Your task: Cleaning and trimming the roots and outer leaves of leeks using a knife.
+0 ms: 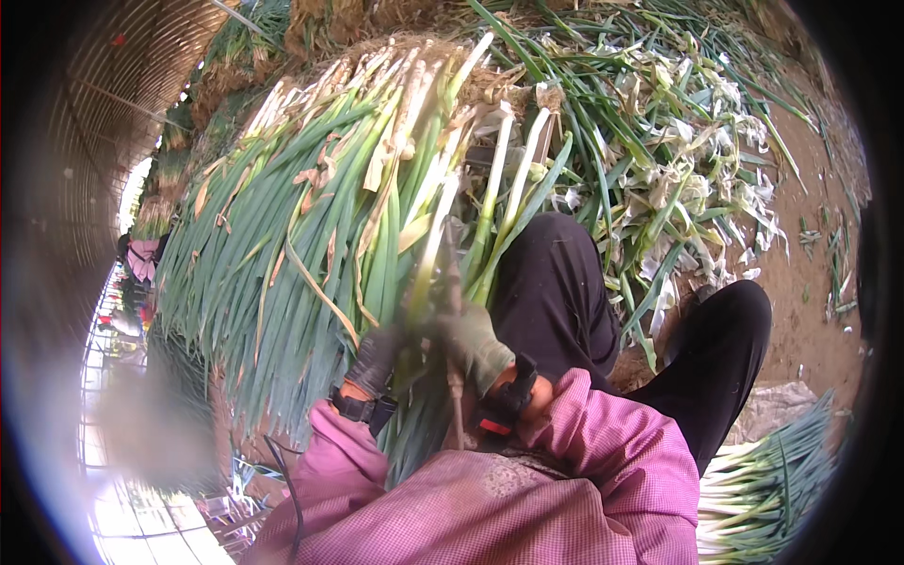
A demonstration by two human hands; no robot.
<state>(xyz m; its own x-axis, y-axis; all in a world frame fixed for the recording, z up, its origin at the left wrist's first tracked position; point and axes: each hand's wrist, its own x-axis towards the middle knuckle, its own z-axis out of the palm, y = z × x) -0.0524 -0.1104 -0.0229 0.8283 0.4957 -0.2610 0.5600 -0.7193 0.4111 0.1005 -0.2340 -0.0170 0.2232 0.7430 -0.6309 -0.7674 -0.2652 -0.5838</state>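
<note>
My left hand, in a dark glove, is at the lower end of a green onion with a white shank; its fingers are blurred and seem closed around the leaves. Close to its right, my right hand wears a grey-green glove, fingers blurred. A thin rod-like tool runs upright beside the right hand; whether that hand grips it cannot be told. Two more green onions lie beyond my hands, against my knee. A large pile of green onions, roots away from me, spreads to the left.
Stripped leaves and peelings heap up at the upper right beside bare soil. Cleaned green onions lie at the lower right. My bent knees are close to my hands. A person is at the far left; a dark cable hangs near my sleeve.
</note>
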